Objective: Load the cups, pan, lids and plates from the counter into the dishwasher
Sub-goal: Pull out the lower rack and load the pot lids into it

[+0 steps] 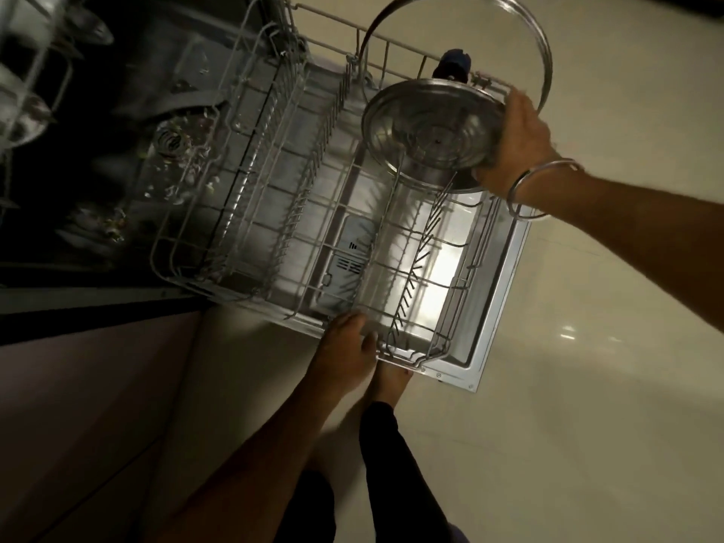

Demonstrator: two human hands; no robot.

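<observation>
The lower dishwasher rack (274, 213) is pulled out over the open dishwasher door (493, 307). My right hand (513, 146) grips a steel lid (427, 127) by its edge, holding it tilted over the rack's far right corner. Behind it, a larger glass lid with a steel rim (544, 52) and a dark knob (454, 64) stands upright against the rack's far side. My left hand (344, 346) holds the near front rim of the rack, fingers curled over the wire.
The dark dishwasher tub (117, 150) lies to the left with an upper rack (31, 72) holding items that are hard to make out. Pale tiled floor (587, 346) spreads to the right. My leg and bare foot (388, 382) stand just before the door.
</observation>
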